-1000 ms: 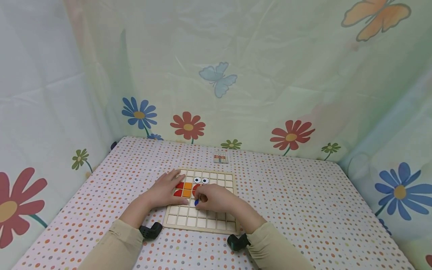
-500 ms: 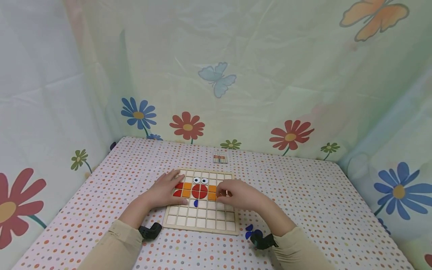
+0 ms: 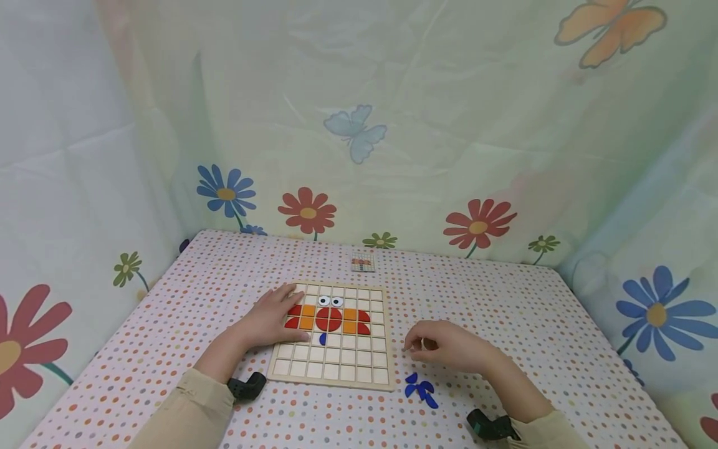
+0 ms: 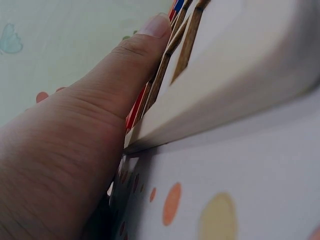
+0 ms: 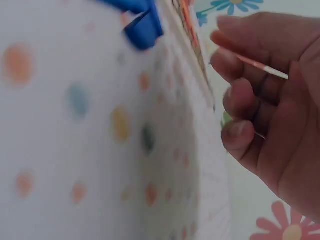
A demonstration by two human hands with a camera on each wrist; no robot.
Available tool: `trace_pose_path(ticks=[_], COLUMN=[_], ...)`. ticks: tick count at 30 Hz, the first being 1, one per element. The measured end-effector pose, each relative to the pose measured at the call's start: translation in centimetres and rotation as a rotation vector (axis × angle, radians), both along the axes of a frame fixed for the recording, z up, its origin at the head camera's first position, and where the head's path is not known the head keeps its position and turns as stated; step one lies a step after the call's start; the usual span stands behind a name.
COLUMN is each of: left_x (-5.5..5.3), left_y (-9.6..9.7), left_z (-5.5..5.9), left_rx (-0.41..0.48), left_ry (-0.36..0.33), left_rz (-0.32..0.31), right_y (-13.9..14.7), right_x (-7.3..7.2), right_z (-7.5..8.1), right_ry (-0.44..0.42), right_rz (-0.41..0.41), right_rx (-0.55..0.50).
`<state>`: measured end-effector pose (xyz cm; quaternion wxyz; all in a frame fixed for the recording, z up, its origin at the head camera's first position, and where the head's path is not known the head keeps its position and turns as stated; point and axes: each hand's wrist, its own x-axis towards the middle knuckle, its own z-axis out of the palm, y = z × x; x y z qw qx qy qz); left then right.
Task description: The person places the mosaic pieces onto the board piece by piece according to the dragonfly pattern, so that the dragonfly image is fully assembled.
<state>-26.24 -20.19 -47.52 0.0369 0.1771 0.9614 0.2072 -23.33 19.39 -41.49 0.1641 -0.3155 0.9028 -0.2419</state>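
Note:
My left hand (image 3: pixel 272 318) rests on the left edge of a wooden grid board (image 3: pixel 331 379), with its thumb stretched along the surface. On the board lie two white eye tiles (image 3: pixel 330 301), a red circle of quarter tiles (image 3: pixel 328 319), orange squares (image 3: pixel 350 320) and red quarter tiles (image 3: pixel 363 322) at the sides. A single blue piece (image 3: pixel 322 339) lies under the circle. My right hand (image 3: pixel 449 346) is above the table right of the board, fingers loosely curled, nothing visible in them. Just below it lie several loose blue pieces (image 3: pixel 421 391).
A small pattern card (image 3: pixel 363 262) lies behind the board on the dotted tablecloth (image 3: pixel 482 299). Hanging cloth (image 3: pixel 426 156) printed with flowers and butterflies surrounds the table. A black wrist device (image 3: pixel 490 425) is on each forearm.
My right hand has moved from the board's middle to its right side, then off it toward the blue pieces. The circle and right-hand tiles are uncovered. My left hand stays put.

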Motion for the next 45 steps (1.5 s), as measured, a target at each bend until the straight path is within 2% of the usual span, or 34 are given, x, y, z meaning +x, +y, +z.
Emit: trace_pose_path(ticks=[4, 11, 20, 29, 45], left_x=[-0.2, -0.2, 0.0, 0.2, 0.1], left_y=[-0.2, -0.3, -0.1, 0.0, 0.1], left_z=[-0.5, -0.6, -0.3, 0.0, 0.3], left_rx=[-0.010, -0.003, -0.016, -0.015, -0.010], left_ry=[-0.006, -0.005, -0.008, -0.011, -0.014], left_rz=[0.001, 0.006, 0.004, 0.006, 0.015], right_y=[0.8, 0.9, 0.6, 0.8, 0.8], right_x=[0.2, 0.0, 0.3, 0.4, 0.2], right_z=[-0.8, -1.9, -2.5, -2.8, -3.0], right_ry=[-0.080, -0.108, -0.022, -0.071, -0.015], right_rz=[0.041, 0.060, -0.036, -0.001, -0.122], right_rx=[0.027, 0.023, 0.015, 0.005, -0.033])
